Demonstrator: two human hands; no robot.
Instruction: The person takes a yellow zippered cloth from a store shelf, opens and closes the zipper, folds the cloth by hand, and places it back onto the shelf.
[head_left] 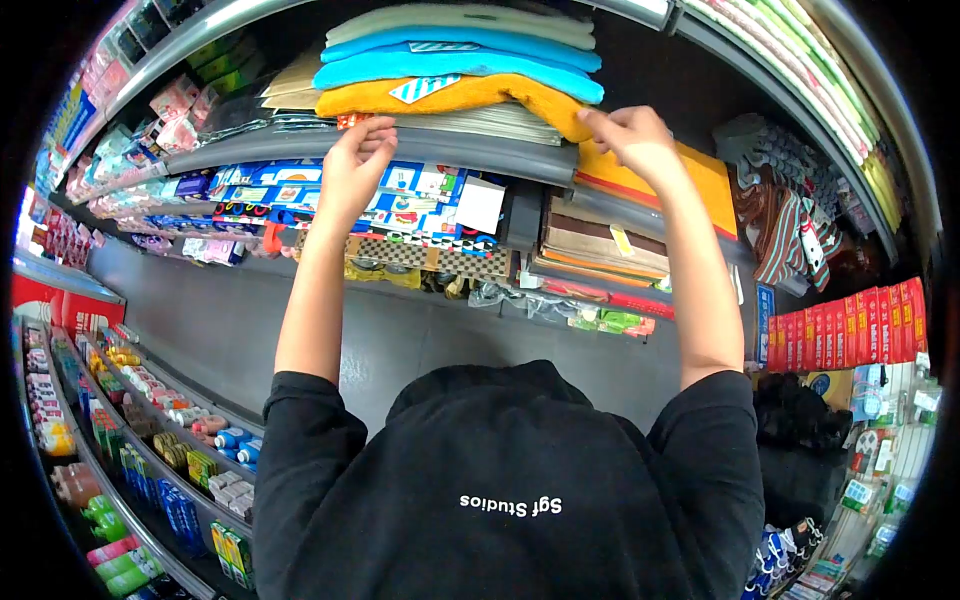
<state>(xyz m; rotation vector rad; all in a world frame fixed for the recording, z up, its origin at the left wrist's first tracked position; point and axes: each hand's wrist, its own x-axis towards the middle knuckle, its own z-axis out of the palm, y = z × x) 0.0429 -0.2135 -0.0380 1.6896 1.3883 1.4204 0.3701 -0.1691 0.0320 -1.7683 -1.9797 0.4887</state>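
Note:
A stack of folded towels lies on the shelf in front of me. The lowest one I can make out clearly is an orange-yellow towel (440,95) with a blue-and-white striped label, and blue towels (460,65) rest on top of it. My right hand (632,142) pinches the right front corner of the orange-yellow towel, which droops over the shelf edge. Beside the stack's left front edge is my left hand (356,165), its fingers curved and the thumb apart, with nothing visible in it. A red tag (353,120) peeks out just above that hand.
The grey shelf edge (470,150) runs below the towels. Under it sit patterned packs (400,190) and folded brown mats (600,240). Red boxes (845,330) stand at right. Shelves of bottles (235,440) line the left, across a grey floor (400,310).

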